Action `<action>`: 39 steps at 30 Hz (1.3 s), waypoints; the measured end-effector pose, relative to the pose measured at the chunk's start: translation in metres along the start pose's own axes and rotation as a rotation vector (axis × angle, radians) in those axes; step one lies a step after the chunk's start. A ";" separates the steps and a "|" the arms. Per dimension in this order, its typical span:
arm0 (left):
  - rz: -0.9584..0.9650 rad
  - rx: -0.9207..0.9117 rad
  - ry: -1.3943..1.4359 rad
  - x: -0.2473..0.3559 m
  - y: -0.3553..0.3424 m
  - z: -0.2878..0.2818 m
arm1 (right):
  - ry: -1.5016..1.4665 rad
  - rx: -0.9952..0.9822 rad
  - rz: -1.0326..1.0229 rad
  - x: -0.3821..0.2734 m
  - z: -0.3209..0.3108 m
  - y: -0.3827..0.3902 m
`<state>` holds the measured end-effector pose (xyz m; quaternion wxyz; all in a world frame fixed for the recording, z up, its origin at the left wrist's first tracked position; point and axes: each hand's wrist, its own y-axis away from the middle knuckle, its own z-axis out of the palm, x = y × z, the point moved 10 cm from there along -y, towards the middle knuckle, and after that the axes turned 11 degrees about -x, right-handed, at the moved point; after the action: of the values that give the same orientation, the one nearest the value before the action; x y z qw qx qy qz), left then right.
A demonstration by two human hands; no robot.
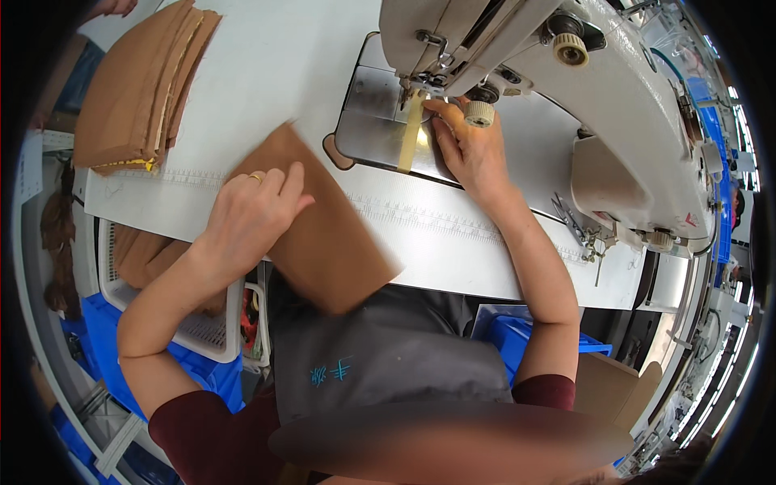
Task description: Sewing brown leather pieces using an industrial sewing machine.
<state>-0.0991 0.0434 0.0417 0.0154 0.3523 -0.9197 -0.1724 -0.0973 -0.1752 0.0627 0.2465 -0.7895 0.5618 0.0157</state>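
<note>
A flat brown fabric piece (315, 218) lies slanted across the table's front edge, its lower corner over my lap and blurred by motion. My left hand (257, 202) is on its upper left part, the fingers bent over the cloth and the thumb pointing right. On the sewing machine's metal plate (368, 133), a narrow pale yellow strip (411, 145) runs from the presser foot (427, 83) toward me. Close beside the foot, my right hand (473, 145) rests with its index fingertip at the strip's right edge and the thumb apart; its other fingers are partly hidden.
A stack of brown fabric pieces (133, 89) sits at the far left. The white machine arm (614, 89) rises at the right, with small scissors (568, 218) near its base. Below the table's left side, a white basket (218, 343) holds more brown cloth. Another person's hand (113, 8) shows top left.
</note>
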 end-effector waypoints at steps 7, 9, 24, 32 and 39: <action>0.113 0.233 0.283 -0.025 -0.016 0.013 | -0.032 0.033 -0.005 -0.001 -0.007 0.001; 0.040 0.275 0.284 -0.043 -0.023 0.014 | -0.054 0.037 0.018 0.003 -0.012 0.010; 0.327 0.707 0.339 0.005 -0.016 -0.058 | -0.123 -0.182 -0.088 -0.117 -0.001 0.084; 0.572 0.737 0.377 0.038 -0.033 -0.052 | -0.052 -0.236 -0.098 -0.125 0.013 0.078; 0.575 0.694 0.417 0.039 -0.030 -0.046 | -0.046 -0.235 -0.109 -0.125 0.013 0.077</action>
<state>-0.1025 -0.0171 0.0716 0.1280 0.0956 -0.9601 0.2295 -0.2089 -0.0790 0.0607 0.1656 -0.8418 0.5066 0.0859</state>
